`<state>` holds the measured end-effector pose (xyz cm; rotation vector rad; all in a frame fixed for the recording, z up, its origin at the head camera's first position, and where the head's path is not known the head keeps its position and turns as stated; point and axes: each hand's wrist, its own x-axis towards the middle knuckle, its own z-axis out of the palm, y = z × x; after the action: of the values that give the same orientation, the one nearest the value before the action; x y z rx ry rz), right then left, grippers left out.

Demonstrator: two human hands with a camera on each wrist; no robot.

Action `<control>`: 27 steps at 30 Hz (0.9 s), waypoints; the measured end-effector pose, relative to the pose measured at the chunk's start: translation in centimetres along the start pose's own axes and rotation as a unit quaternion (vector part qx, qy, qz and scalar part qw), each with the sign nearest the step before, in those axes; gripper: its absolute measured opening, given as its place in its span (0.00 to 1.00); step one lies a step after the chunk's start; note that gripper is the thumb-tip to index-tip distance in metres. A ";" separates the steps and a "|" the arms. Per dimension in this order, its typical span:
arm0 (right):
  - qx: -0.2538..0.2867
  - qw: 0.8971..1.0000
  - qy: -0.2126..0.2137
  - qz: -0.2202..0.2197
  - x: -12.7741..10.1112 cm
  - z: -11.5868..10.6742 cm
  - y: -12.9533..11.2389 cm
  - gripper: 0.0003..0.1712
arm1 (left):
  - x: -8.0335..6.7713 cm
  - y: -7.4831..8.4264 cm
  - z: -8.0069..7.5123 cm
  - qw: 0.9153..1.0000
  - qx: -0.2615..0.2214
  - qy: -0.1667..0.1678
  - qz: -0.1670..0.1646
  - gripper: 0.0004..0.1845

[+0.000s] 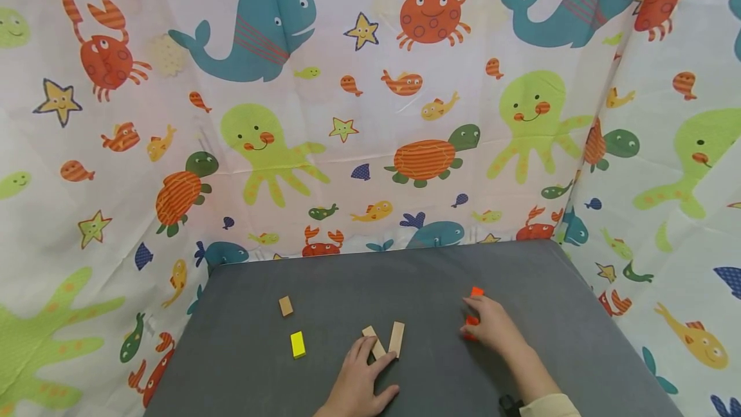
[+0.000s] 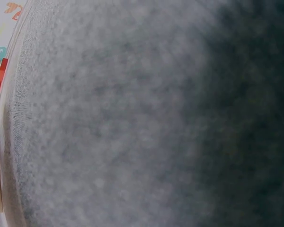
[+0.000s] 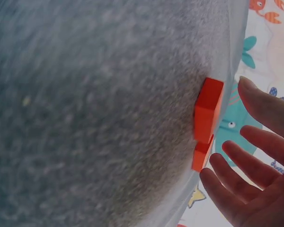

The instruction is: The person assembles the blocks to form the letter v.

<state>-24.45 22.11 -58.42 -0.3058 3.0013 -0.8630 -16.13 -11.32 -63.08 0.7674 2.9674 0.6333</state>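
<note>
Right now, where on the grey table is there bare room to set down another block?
The far strip of the grey table beyond the small plain wooden block is bare, as are the near left corner and right edge. It is crowded mid-front: yellow block, two wooden blocks at the left hand, orange blocks by the right hand.

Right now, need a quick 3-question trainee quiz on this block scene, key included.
1. True or false: the left hand rests its fingers on the plain wooden rectangular blocks.
2. Which block lies nearest the small yellow rectangular block? A) small plain wooden block B) orange rectangular blocks C) a blue block
3. Fill in: the right hand, fingers straight, is at the ____ blocks on the grey felt-like table.

Key: 1 true; 2 A; 3 orange.
</note>
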 end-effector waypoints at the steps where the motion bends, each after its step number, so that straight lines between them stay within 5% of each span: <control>1: 0.000 1.000 -0.003 0.003 0.0 0.0 0.1 0.39 | 0.0 0.0 0.0 1.000 -0.001 -0.002 -0.001 0.29; 27: -0.002 0.999 -0.026 0.045 -0.5 0.8 1.2 0.43 | 0.2 -0.2 0.0 1.000 0.004 -0.022 -0.004 0.31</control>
<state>-24.14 22.74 -59.72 -0.1881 2.9438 -0.8274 -16.40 -11.36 -63.12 0.7596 2.9346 0.5963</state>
